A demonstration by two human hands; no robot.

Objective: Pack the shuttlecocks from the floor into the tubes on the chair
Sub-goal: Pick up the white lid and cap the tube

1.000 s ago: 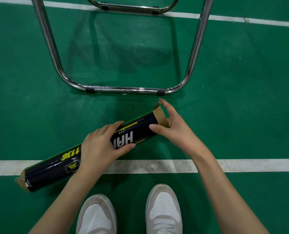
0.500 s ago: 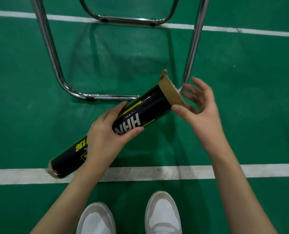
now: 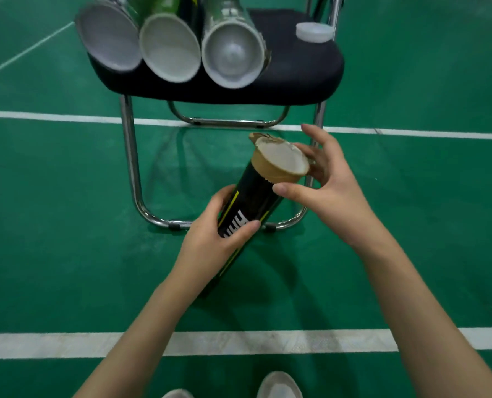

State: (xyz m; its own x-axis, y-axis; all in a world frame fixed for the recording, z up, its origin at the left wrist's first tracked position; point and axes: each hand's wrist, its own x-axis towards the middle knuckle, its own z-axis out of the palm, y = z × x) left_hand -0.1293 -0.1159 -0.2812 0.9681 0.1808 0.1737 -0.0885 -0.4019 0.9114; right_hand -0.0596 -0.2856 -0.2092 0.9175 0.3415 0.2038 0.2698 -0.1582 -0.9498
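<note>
A black shuttlecock tube [image 3: 256,196] with yellow stripes and white lettering is tilted up off the floor, its capped end [image 3: 282,159] ringed with brown tape and pointing toward the chair. My left hand [image 3: 219,237] grips the tube round its middle. My right hand [image 3: 319,179] holds the capped end, thumb on the near side and fingers behind the rim. Three more tubes [image 3: 230,56] lie side by side on the black chair seat [image 3: 302,79], their white ends facing me. No shuttlecock is visible on the floor.
A white tube cap [image 3: 315,31] lies on the seat's right part. The chair's chrome legs [image 3: 130,156] stand on the green court floor [image 3: 52,211], between white lines [image 3: 66,344]. My white shoes [image 3: 279,387] are at the bottom edge.
The tube has been raised and tipped up toward the chair, held by my left hand. My right hand has closed on its capped end. The view lifted, bringing the chair seat and tubes in.
</note>
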